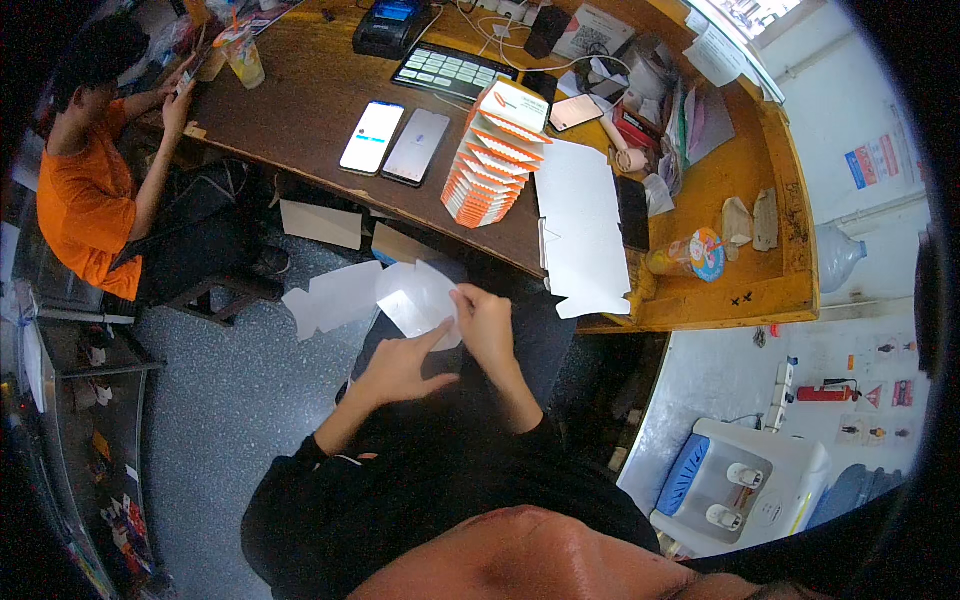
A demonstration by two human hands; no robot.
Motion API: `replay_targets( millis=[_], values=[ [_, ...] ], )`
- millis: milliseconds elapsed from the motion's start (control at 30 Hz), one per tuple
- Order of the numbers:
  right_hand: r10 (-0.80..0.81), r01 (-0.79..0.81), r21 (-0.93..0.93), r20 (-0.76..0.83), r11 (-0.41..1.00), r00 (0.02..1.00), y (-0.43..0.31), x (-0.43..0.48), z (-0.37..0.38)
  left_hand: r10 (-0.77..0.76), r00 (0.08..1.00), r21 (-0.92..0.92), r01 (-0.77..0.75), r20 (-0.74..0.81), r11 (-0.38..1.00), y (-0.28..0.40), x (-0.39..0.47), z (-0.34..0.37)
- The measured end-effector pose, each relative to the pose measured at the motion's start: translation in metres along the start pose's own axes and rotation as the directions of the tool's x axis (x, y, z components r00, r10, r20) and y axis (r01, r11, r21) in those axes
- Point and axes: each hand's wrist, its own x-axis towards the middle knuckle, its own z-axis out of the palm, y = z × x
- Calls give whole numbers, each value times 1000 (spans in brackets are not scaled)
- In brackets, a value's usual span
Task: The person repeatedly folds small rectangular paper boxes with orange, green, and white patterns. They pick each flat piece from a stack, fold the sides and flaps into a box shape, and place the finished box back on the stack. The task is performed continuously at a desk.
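Observation:
Over my lap is a white die-cut paperboard blank (pixel 337 300) with a clear, shiny plastic film (pixel 416 296) at its right part. My right hand (pixel 484 319) pinches the right edge of the film between thumb and fingers. My left hand (pixel 405 364) has its fingers spread, the index fingertip at the film's lower right edge. On the table's front edge stands a tall nested stack of orange and white paperboard boxes (pixel 495 161). Right of it lies a pile of flat white paperboard blanks (pixel 585 225).
Two phones (pixel 373 139) (pixel 416 148) lie on the dark wooden table (pixel 292 127), left of the stack. Beyond are a tablet-like keypad (pixel 454 71) and a black printer (pixel 390 28). A drink cup (pixel 686 255) stands at right. A person in orange (pixel 90 202) sits at left.

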Motion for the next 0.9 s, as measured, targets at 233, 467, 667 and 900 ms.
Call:
replay_targets(
  millis=[233, 467, 667, 900],
  values=[
    [4, -7, 29, 108, 1000, 994, 9, -17, 9, -306, 879, -486, 101, -365, 868, -1, 8, 46],
    [173, -116, -215, 273, 970, 946, 21, -42, -19, -519, 848, -857, 345, 109, 382, -24, -6, 71],
    [28, -36, -182, -43, 983, 999, 12, -54, 2, -609, 786, -987, 156, 103, 34, -26, 3, 86],
    [-50, 41, -55, -183, 998, 982, -5, -39, 25, -558, 827, -996, -26, -67, 82, -26, 23, 60]
  ],
)
